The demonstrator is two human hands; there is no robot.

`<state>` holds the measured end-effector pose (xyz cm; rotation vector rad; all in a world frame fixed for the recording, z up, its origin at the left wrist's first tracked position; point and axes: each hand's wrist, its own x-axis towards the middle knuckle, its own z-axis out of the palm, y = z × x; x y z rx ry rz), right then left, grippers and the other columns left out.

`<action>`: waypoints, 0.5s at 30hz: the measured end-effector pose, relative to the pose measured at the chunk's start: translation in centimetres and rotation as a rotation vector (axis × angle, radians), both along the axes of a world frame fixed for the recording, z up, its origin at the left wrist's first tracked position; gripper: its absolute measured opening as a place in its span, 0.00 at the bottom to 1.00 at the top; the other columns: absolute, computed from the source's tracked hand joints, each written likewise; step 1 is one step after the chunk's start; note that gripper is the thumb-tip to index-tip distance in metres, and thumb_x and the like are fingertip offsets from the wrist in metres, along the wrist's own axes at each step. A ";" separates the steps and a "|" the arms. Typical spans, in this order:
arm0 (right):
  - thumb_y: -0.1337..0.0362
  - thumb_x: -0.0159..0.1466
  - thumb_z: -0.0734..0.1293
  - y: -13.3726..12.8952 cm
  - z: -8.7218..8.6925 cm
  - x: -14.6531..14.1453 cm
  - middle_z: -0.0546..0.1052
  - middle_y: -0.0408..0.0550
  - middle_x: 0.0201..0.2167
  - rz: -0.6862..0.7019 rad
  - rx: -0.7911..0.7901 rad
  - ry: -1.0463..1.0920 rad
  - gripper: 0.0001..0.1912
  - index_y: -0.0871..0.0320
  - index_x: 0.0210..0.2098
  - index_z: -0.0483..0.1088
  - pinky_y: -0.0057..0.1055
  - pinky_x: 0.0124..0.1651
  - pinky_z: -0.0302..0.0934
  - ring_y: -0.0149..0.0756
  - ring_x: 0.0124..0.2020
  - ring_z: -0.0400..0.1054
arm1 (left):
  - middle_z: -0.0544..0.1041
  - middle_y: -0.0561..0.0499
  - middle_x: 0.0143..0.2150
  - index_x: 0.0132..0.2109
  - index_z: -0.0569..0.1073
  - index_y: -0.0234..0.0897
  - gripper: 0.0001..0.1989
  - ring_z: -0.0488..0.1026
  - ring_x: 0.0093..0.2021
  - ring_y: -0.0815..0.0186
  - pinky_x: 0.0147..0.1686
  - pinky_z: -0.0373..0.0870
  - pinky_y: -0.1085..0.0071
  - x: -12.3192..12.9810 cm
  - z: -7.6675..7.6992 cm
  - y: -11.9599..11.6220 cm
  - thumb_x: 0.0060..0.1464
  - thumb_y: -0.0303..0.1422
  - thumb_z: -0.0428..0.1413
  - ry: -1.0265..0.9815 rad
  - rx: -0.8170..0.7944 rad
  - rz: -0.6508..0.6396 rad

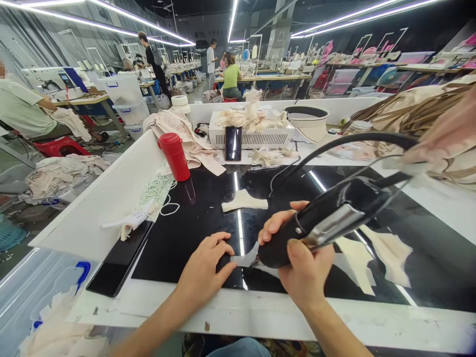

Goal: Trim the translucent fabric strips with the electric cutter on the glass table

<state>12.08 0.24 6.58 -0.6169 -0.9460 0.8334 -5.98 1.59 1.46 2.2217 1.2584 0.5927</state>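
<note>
My left hand [206, 263] rests low over the black board, thumb and forefinger curled around the dark end of a pale grey strip [243, 259]. My right hand [307, 267] is wrapped around a black corded handheld tool [323, 213] with a silver lever along its side. The tool's nose points down at the strip, close to my left fingertips; whether it touches cannot be made out. A cream fabric piece [245, 200] lies just beyond my hands. More cream pieces [388, 250] lie to the right, partly behind the tool.
A red cup [174, 156], a dark phone [121, 260] and pale green cord [156, 191] are at the left. Behind stand a white vented box [253, 136] and another phone [233, 144]. A blurred hand [449, 134] is near the tool's cable at the right.
</note>
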 end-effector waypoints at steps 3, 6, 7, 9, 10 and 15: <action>0.59 0.64 0.73 0.9 -0.4 -1.3 0.74 0.41 0.33 0.037 0.019 0.023 0.21 0.50 0.53 0.66 0.33 0.33 0.68 0.32 0.31 0.70 | 0.70 0.50 0.63 0.43 0.73 0.42 0.07 0.69 0.62 0.55 0.60 0.69 0.55 0.1 -0.1 -0.1 0.59 0.26 0.60 -0.006 0.006 0.005; 0.58 0.64 0.73 1.6 -0.7 -2.0 0.74 0.41 0.33 0.047 0.028 0.030 0.21 0.50 0.53 0.66 0.33 0.33 0.68 0.32 0.30 0.70 | 0.69 0.50 0.64 0.45 0.72 0.43 0.09 0.69 0.62 0.55 0.60 0.69 0.55 0.2 -0.1 -0.1 0.58 0.26 0.60 -0.011 -0.007 0.013; 0.58 0.64 0.73 1.7 -0.7 -2.1 0.74 0.41 0.33 0.045 0.028 0.027 0.21 0.50 0.53 0.65 0.33 0.33 0.68 0.32 0.30 0.70 | 0.69 0.50 0.64 0.45 0.72 0.43 0.10 0.69 0.62 0.55 0.60 0.68 0.55 0.2 -0.1 -0.1 0.58 0.26 0.61 -0.012 -0.013 0.014; 0.58 0.64 0.73 2.0 -0.9 -2.4 0.74 0.40 0.32 0.046 0.027 0.015 0.21 0.50 0.53 0.65 0.33 0.33 0.68 0.32 0.29 0.69 | 0.69 0.50 0.64 0.45 0.72 0.43 0.10 0.68 0.62 0.55 0.60 0.68 0.55 0.3 -0.1 -0.1 0.58 0.26 0.61 -0.014 -0.021 0.013; 0.57 0.64 0.73 2.0 -1.0 -2.5 0.74 0.40 0.32 0.046 0.028 0.008 0.21 0.50 0.53 0.65 0.33 0.33 0.69 0.32 0.29 0.69 | 0.69 0.50 0.64 0.45 0.72 0.43 0.11 0.68 0.61 0.55 0.60 0.68 0.55 0.3 -0.1 -0.1 0.58 0.26 0.61 -0.016 -0.022 0.012; 0.56 0.64 0.72 2.0 -1.4 -2.7 0.72 0.40 0.33 0.050 0.011 -0.018 0.21 0.49 0.53 0.63 0.33 0.32 0.68 0.33 0.29 0.69 | 0.70 0.49 0.63 0.46 0.71 0.42 0.11 0.69 0.60 0.55 0.59 0.69 0.54 0.3 -0.4 -0.1 0.58 0.26 0.61 -0.036 0.003 0.008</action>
